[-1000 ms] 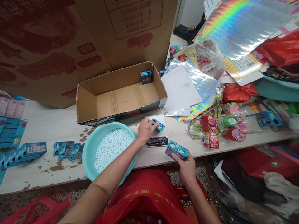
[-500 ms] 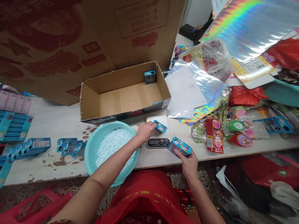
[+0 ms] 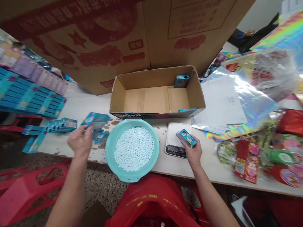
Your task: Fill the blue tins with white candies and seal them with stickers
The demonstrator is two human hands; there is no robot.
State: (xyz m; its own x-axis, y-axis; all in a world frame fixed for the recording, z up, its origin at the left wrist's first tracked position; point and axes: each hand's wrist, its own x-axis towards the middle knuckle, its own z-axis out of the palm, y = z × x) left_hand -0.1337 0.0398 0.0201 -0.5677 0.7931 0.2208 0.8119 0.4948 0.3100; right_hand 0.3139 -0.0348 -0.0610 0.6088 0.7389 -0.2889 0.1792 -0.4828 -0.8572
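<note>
My left hand, blurred by motion, has its fingers closed on the near side of a small blue box, held over the left part of the table. Just below that box lie a few similar blue boxes, partly covered. My right hand grips another small blue box, tilted above a white kitchen scale with a black display strip. Between my hands stands a turquoise basin containing many small pale blue pellets.
Behind the basin sits an open shallow carton with a blue box in its far right corner. A large cardboard box rises behind it. Stacked blue boxes stand left; sheets and candy packets lie right. A red stool is below.
My left hand has left the scale and moved left past the basin, where it now holds a blue box. My right hand has brought a blue box over the scale. The view has shifted left.
</note>
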